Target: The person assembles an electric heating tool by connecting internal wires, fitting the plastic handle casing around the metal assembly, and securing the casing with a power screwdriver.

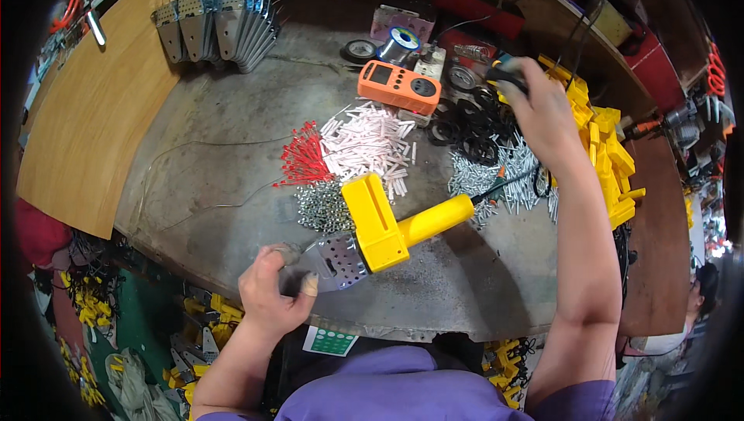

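A yellow-handled pipe welder (377, 223) lies aslant on the worktable, its perforated metal plate toward the left and its handle toward the right. My left hand (275, 285) grips the plate's end between thumb and fingers. A black cord leaves the handle's end toward the right. My right hand (539, 107) is raised at the back right, above black rings and beside yellow plastic parts. Its fingers are closed around a dark, rounded object (508, 78) whose kind I cannot make out.
Piles of metal nuts (324, 208), red-tipped pieces (304, 157), white sleeves (368, 138) and screws (508, 173) lie around the tool. Behind them are an orange meter (399, 87) and a solder spool (403, 39). Metal plates with wires (217, 25) stand far left; yellow housings (608, 153) are heaped right.
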The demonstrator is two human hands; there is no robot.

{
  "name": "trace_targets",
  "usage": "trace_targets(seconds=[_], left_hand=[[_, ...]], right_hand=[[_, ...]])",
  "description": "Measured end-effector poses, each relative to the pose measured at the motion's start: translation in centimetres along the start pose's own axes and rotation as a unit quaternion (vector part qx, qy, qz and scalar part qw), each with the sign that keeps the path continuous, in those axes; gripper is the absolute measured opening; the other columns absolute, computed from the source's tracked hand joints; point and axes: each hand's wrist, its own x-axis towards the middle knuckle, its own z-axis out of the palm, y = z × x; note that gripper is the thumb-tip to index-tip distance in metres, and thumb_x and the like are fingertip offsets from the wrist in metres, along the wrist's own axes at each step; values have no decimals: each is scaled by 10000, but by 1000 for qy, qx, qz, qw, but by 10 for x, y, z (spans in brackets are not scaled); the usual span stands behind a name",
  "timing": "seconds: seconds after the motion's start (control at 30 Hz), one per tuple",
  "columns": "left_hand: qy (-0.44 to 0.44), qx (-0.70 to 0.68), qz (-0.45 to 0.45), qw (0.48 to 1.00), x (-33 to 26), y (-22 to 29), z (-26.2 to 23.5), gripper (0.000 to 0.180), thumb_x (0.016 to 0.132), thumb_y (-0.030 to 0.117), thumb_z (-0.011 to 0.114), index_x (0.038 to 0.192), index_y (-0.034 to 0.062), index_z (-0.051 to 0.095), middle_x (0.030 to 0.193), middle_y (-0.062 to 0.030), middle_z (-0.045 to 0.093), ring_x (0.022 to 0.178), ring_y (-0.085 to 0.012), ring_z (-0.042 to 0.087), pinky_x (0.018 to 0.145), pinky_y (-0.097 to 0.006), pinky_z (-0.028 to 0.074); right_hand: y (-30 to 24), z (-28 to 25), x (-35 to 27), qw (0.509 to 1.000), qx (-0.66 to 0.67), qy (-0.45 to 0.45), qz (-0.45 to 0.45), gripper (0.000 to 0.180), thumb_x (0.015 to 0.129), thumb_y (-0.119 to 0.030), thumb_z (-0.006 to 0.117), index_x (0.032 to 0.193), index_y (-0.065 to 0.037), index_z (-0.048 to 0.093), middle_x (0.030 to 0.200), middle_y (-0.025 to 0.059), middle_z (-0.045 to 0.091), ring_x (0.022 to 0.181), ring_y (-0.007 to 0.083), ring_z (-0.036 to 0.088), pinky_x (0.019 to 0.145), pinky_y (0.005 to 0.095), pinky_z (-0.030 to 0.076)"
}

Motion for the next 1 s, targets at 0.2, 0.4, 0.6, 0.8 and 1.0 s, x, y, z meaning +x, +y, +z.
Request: trace_targets(seconds=[0.2, 0.4, 0.6, 0.8, 1.0], left_hand=[[-6, 78, 67, 995, 7, 0, 0, 303, 674, 33, 669, 930, 17, 507, 809, -162, 613, 689, -357, 613, 604, -391, 495], [5, 54, 40, 998, 7, -2, -2, 301, 663, 14, 667, 917, 21, 506, 812, -156, 619, 687, -350, 611, 625, -395, 493], [2, 35, 28, 999, 4, -2, -3, 264, 732, -42, 611, 973, -14, 508, 836, -177, 627, 717, -328, 625, 683, -360, 503], [100, -4, 94, 991, 1, -11, 4, 291, 729, 7, 629, 987, -6, 495, 1023, -214, 521, 827, -325, 567, 723, -407, 470], [-32, -6, 169, 985, -85, 0, -27, 448, 729, 193, 696, 1064, 33, 446, 1045, -164, 449, 879, -276, 507, 751, -377, 451]], right_hand=[[6, 62, 53, 959, -207, -75, -180, 146, 796, -206, 638, 899, -105, 662, 910, 71, 681, 886, 264, 615, 794, 403, 377], [-17, 77, 79, 923, -295, -149, -197, 155, 750, -114, 624, 889, -118, 692, 849, 67, 696, 894, 247, 631, 810, 407, 381], [-30, 91, 92, 898, -327, -273, -108, 229, 770, -161, 645, 992, -108, 660, 949, 69, 675, 970, 264, 613, 853, 417, 379], [-42, 78, 45, 936, -235, -22, -261, 368, 728, -127, 672, 1088, -75, 615, 1090, 123, 588, 1042, 285, 577, 892, 440, 400], [-123, 40, -96, 952, 191, -143, -190, 378, 754, -103, 694, 1110, -59, 574, 1062, 137, 593, 1004, 338, 567, 907, 430, 422]])
